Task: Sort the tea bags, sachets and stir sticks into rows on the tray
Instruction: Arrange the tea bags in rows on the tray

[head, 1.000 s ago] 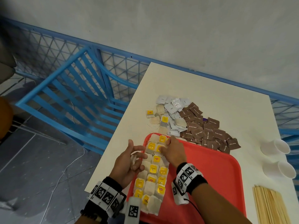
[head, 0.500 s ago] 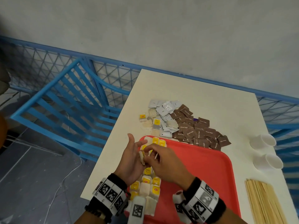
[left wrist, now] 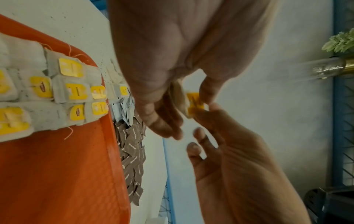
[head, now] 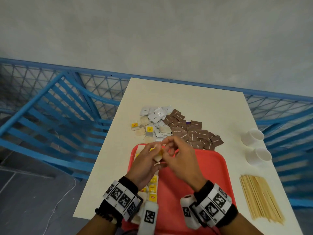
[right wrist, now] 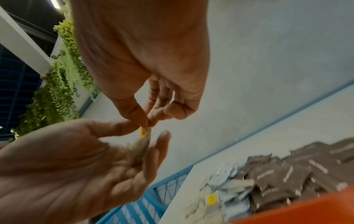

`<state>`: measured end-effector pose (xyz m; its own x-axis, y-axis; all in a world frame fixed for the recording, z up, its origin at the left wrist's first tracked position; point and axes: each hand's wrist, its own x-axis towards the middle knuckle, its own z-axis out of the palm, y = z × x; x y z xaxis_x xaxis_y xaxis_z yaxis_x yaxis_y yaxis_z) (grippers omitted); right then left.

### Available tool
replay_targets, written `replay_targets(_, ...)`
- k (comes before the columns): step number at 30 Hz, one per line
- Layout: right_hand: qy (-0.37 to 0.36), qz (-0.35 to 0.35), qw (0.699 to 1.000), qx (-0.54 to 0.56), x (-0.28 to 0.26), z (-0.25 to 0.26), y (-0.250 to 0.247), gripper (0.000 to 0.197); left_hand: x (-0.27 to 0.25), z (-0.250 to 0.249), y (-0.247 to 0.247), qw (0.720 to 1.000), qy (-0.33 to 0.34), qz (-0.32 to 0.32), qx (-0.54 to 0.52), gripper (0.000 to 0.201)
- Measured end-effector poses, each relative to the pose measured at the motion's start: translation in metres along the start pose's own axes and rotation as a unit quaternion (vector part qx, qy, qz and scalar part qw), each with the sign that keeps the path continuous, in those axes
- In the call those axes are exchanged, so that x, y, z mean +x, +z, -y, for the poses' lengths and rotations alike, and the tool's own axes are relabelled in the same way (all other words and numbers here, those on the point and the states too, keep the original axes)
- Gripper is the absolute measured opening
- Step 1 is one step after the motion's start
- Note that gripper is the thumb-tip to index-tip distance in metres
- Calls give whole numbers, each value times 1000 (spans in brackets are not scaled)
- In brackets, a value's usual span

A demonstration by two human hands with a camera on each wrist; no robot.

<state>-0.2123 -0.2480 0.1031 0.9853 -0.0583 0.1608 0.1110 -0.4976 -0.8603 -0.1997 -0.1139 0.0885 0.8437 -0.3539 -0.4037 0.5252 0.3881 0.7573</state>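
Both hands meet above the far left corner of the red tray (head: 194, 175). My left hand (head: 147, 161) holds a tea bag (head: 158, 154) between thumb and fingers. My right hand (head: 177, 158) pinches that bag's yellow tag (left wrist: 195, 101) between thumb and forefinger. In the right wrist view the tea bag (right wrist: 139, 150) hangs edge-on under the pinch. Rows of tea bags (left wrist: 76, 91) with yellow tags lie along the tray's left side. Beyond the tray sit loose tea bags (head: 144, 128), white sachets (head: 155, 116) and brown sachets (head: 194, 133). The stir sticks (head: 260, 199) lie on the right.
Two white paper cups (head: 253, 136) (head: 259, 156) lie on the table right of the tray. A blue slatted chair (head: 59, 124) stands off the table's left edge, with a blue mesh fence (head: 105, 85) behind. The tray's right half is bare red.
My right hand has lifted off the tea bag rows and joined my left hand. Both now hold one tea bag raised above the tray's far left corner.
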Motion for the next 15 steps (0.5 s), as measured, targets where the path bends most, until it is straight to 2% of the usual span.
replay_targets(2, -9, -6, 999, 30, 4, 5, -13, 29, 0, -1, -6, 1000, 12, 22, -5, 38)
replay_targets(4, -26, 7, 997, 66, 9, 9, -24, 28, -1, -6, -10, 998, 25, 56, 6, 46)
replay_targets(6, -52, 25, 995, 77, 14, 14, -34, 28, -2, -13, -15, 993, 58, 67, 73, 51)
replay_targets(8, -75, 40, 994, 70, 20, 17, -40, 28, -4, -24, -18, 973, 126, 61, 181, 50)
replay_targets(11, -81, 58, 993, 69, 26, 21, -42, 29, -7, -40, -14, 939, 217, 39, 265, 37)
replay_targets(15, -65, 53, 992, 98, 30, 27, -36, 28, -4, -54, -7, 918, 264, -12, 295, 10)
